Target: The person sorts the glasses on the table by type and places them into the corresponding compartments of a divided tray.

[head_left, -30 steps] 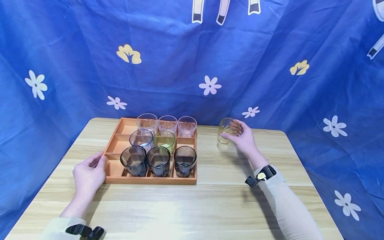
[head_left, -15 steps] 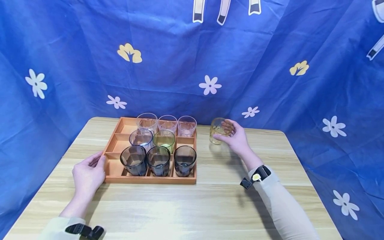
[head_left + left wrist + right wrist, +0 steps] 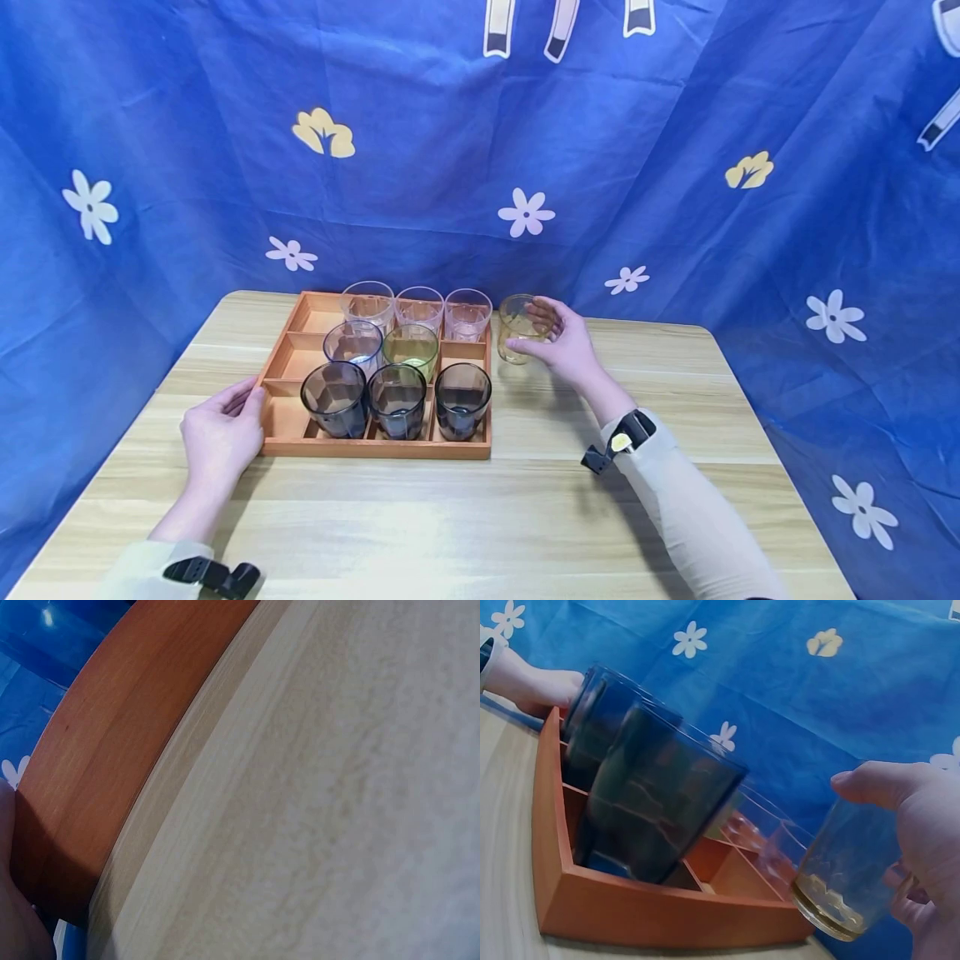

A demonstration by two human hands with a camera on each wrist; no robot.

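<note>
My right hand [image 3: 558, 342] grips a pale yellow drinking glass [image 3: 516, 348] between thumb and fingers, just right of the tray near its back corner. In the right wrist view the glass [image 3: 832, 892] tilts, its thick base close over the tray wall. My left hand [image 3: 222, 433] holds the left side of the divided wooden tray [image 3: 375, 450] at its front corner. Three dark grey glasses [image 3: 462, 408] stand in the tray's front row. A bluish glass [image 3: 352, 350] and a green glass [image 3: 411, 354] stand in the middle row. Three clear pinkish glasses [image 3: 420, 310] fill out the back row.
The tray rests on a light wood table [image 3: 420, 533]. A blue patterned curtain [image 3: 420, 167] hangs close behind the table and along both sides. The bare floor of the middle row's right compartment [image 3: 461, 353] shows behind a dark glass.
My right hand has moved left with the yellow glass, from well right of the tray to right beside its edge. The left hand and the tray have stayed put.
</note>
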